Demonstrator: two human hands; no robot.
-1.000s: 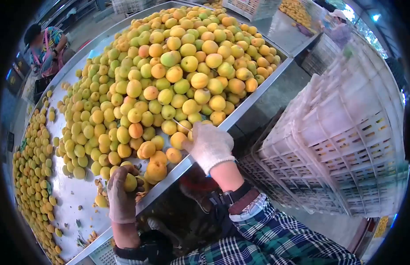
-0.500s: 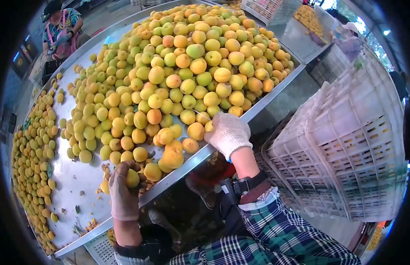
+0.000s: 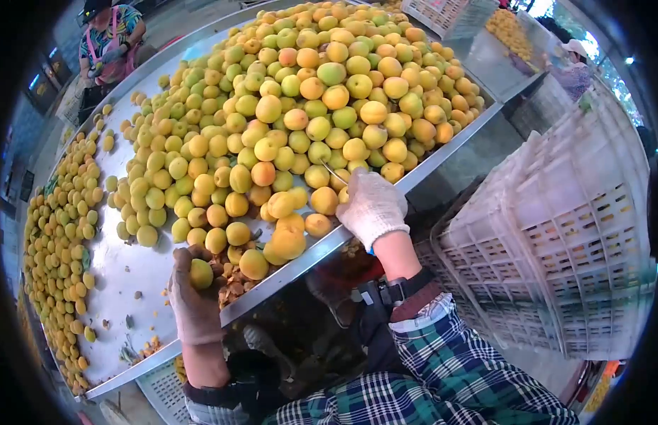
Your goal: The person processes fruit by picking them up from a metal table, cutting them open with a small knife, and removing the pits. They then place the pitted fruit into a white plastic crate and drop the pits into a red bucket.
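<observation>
While your left hand [image 3: 194, 301] curls around one apricot [image 3: 201, 273] at the near left of the metal tray [image 3: 127, 280], your right hand [image 3: 371, 207] is closed on a thin blade [image 3: 332, 173], pressed against the heap [image 3: 307, 92]. Nudge that slope and fruit could roll over the near rim. The blade tip could also nick neighbouring skins.

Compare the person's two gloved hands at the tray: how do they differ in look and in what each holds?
The left hand wears a soiled, greyish glove; the right hand wears a clean white one. The left hand is closed around one apricot; the right hand grips a thin metal tool pointing into the pile. Both are at the near edge of the tray.
</observation>
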